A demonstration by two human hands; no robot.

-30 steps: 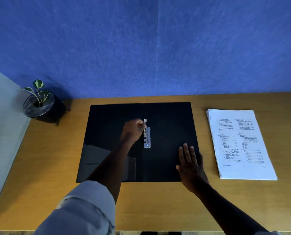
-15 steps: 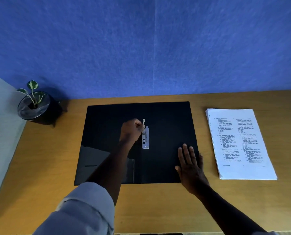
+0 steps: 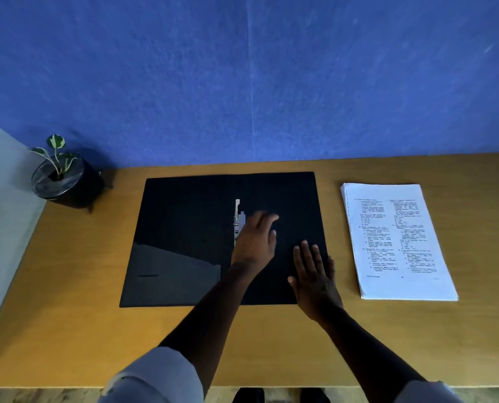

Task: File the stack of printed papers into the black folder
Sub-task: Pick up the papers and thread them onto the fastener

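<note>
On the desk's right side the papers wait untouched, so I'd keep my flat right hand pinning the open folder while my loose-fingered, empty left hand reaches across for them.

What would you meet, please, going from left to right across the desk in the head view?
potted plant → black folder → metal clip → left hand → right hand → stack of printed papers
</note>
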